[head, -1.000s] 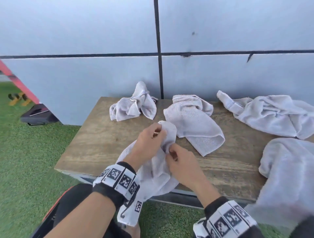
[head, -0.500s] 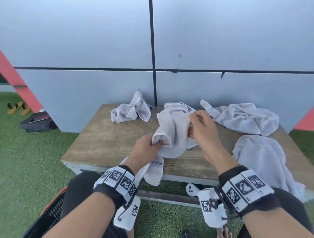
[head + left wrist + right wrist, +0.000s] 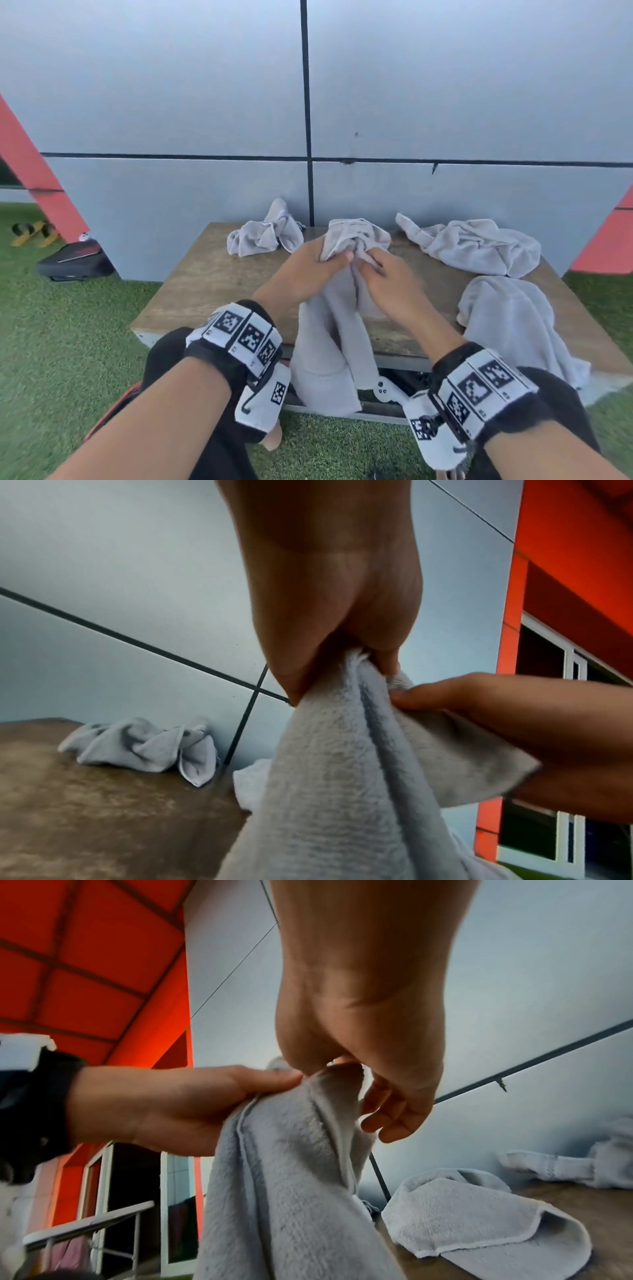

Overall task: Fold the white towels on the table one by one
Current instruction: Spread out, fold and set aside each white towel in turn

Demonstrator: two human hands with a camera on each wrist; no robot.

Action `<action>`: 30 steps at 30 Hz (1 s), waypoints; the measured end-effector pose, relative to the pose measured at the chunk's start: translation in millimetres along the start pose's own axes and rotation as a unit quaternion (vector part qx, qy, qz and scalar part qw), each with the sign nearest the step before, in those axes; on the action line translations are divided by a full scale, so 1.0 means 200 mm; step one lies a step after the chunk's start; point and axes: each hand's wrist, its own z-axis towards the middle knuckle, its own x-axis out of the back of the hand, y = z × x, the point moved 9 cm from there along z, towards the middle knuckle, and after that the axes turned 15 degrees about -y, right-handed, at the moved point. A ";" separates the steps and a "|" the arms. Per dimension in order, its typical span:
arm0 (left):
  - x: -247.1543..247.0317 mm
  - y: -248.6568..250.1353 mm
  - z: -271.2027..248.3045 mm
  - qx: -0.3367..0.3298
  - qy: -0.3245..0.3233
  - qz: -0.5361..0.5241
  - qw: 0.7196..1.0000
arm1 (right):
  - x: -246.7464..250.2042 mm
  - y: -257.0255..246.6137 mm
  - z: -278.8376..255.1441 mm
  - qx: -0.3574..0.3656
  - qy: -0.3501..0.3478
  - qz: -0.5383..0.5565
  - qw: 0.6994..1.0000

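Observation:
A white towel (image 3: 329,359) hangs bunched from both my hands above the wooden table (image 3: 205,291), its lower end dropping past the front edge. My left hand (image 3: 337,257) pinches its top edge between thumb and fingers (image 3: 387,658). My right hand (image 3: 368,263) pinches the same bunched edge right beside it, thumb and forefinger on the cloth (image 3: 339,1069), the other fingers loosely curled. A second crumpled towel (image 3: 479,1218) lies on the table just behind the held one. Another towel (image 3: 263,233) sits at the back left.
A larger crumpled towel (image 3: 479,246) lies at the back right, and another (image 3: 513,318) drapes over the front right edge. A grey wall stands right behind the table. Green turf surrounds it, with a black bag (image 3: 75,260) at left and a white controller (image 3: 383,390) under the table.
My hands were apart on the towel; now they have come together at its top edge. The towel has lifted off the table and hangs lower in front.

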 end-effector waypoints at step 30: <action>0.11 0.09 0.44 0.042 -0.017 0.185 0.982 | 0.39 0.09 0.29 0.022 0.061 -0.144 0.987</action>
